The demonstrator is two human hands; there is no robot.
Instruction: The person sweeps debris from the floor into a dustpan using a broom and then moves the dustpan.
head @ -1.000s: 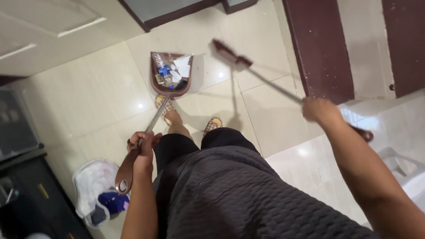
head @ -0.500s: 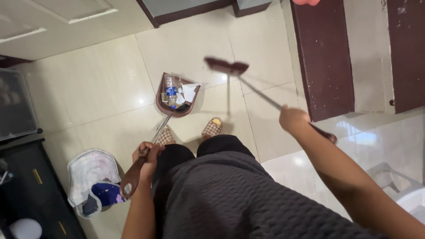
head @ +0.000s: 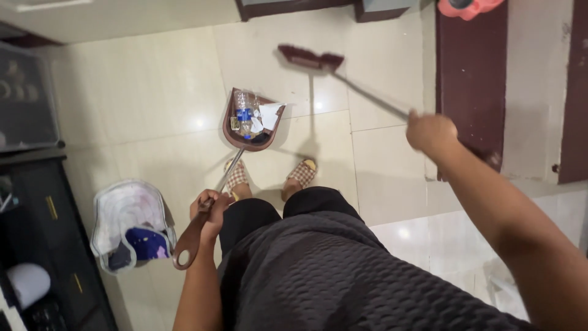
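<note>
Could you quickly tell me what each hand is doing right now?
Left hand: closed on the brown long-handled dustpan.
Right hand: closed on the dark red long-handled broom.

The right hand (head: 430, 132) has swung the broom (head: 310, 58) further left and away across the floor. The bin (head: 130, 224) with the white bag now shows fully at near left.

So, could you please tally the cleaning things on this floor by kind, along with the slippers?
Broom, held in the right hand: 1
Long-handled dustpan, held in the left hand: 1
Lined waste bin: 1
Checked slippers: 2
Total: 5
</note>
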